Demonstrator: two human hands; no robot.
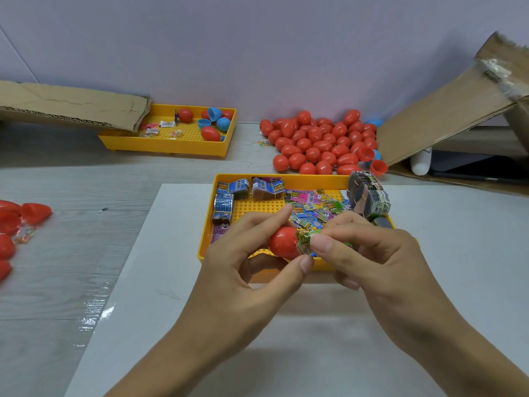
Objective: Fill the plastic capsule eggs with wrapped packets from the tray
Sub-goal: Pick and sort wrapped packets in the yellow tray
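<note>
Left hand grips red capsule egg half, thumb below, fingers over top. Right hand pinches green wrapped packet, packet touching open mouth of egg half. Both held just above near edge of yellow tray of loose packets and banded packet bundles on white worktop. Pile of red eggs beyond tray; second yellow tray far left.

left hand: bare, no rings | right hand: bare | nails short, unpainted
</note>
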